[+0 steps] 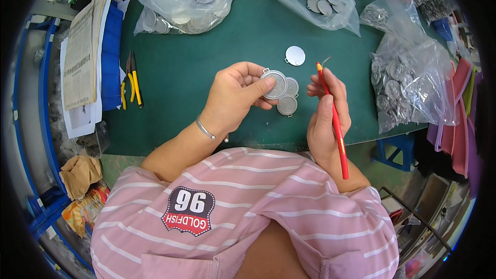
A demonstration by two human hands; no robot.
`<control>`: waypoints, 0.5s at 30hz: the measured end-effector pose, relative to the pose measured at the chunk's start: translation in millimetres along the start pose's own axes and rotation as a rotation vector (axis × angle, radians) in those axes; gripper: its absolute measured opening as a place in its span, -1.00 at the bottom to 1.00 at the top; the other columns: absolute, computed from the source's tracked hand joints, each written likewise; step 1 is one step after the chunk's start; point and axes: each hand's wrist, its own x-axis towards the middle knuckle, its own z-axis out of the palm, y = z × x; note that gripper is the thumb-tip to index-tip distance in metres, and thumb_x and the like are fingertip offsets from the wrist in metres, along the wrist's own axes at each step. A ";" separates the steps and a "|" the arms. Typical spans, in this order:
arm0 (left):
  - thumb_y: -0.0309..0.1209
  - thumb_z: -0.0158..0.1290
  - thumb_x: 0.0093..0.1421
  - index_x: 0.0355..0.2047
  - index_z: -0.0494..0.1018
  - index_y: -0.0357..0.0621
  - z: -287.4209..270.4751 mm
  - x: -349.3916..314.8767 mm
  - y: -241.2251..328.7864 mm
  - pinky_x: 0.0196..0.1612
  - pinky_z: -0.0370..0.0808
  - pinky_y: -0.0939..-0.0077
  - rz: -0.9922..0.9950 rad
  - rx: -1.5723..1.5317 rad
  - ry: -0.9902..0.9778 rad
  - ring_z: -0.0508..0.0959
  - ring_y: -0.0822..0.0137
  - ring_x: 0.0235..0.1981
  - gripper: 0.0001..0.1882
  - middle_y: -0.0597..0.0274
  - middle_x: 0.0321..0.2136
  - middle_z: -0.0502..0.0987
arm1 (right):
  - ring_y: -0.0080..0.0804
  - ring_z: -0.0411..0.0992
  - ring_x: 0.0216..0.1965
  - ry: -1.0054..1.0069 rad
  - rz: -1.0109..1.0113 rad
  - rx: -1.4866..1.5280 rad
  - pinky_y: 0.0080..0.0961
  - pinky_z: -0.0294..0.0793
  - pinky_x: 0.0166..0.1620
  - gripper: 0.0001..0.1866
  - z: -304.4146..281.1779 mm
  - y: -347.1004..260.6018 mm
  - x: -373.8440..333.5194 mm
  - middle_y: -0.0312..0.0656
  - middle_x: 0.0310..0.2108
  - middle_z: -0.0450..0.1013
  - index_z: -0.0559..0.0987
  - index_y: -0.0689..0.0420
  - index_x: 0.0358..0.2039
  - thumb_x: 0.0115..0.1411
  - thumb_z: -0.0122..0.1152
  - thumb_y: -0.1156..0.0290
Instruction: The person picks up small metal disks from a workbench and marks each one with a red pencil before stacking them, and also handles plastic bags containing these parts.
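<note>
Head view: your left hand [235, 98] pinches a round mesh disc [274, 84] above the green bench [206, 62], two similar discs [287, 104] just beneath. Your right hand [325, 116] grips a red pencil-like tool [333, 121]; keep its tip steady near the disc rim.

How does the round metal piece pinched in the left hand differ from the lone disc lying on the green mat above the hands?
The held mesh disc has a fine mesh face inside a rim; the loose disc looks plain and smooth. The mesh disc is gripped by the left hand, with two similar pieces under it, while the loose disc lies alone, flat on the green mat, untouched. The mesh disc appears somewhat larger. Both are round, silver-grey and carry small edge tabs.
</note>
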 end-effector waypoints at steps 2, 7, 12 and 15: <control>-0.47 0.07 0.09 -0.30 0.36 -0.34 0.1 -0.6 0.5 -0.53 0.51 0.66 0.004 -0.008 0.022 0.56 0.36 -0.54 -0.79 0.08 -0.45 0.53 | -0.38 0.36 -0.24 -0.012 -0.048 0.016 -0.53 0.36 -0.13 -0.65 -1.0 0.5 -0.8 -0.03 -0.22 0.35 0.31 0.33 -0.03 0.25 -0.09 0.38; -0.46 0.08 0.09 -0.31 0.36 -0.34 0.7 -0.5 2.6 -0.54 0.50 0.65 -0.002 -0.034 0.045 0.56 0.36 -0.55 -0.79 0.07 -0.45 0.53 | -0.38 0.39 -0.26 -0.021 0.009 0.159 -0.47 0.37 -0.14 -0.84 3.2 -5.9 -6.3 -0.03 -0.29 0.40 0.28 0.30 -0.23 0.20 -0.05 0.51; -0.47 0.08 0.09 -0.34 0.35 -0.36 -1.4 0.4 2.1 -0.55 0.50 0.67 0.010 -0.075 0.036 0.56 0.37 -0.56 -0.80 0.05 -0.48 0.53 | -0.43 0.37 -0.36 -0.077 -0.065 0.175 -0.50 0.36 -0.23 -0.91 1.1 -0.2 -6.0 -0.06 -0.38 0.44 0.27 0.24 -0.32 0.18 -0.04 0.57; -0.47 0.07 0.10 -0.35 0.35 -0.37 -1.7 0.2 1.6 -0.55 0.50 0.68 0.014 -0.072 0.036 0.56 0.37 -0.57 -0.80 0.04 -0.49 0.52 | -0.45 0.36 -0.41 -0.103 -0.108 0.121 -0.53 0.34 -0.28 -0.93 -0.6 1.3 -4.9 -0.08 -0.42 0.44 0.28 0.22 -0.36 0.17 -0.04 0.59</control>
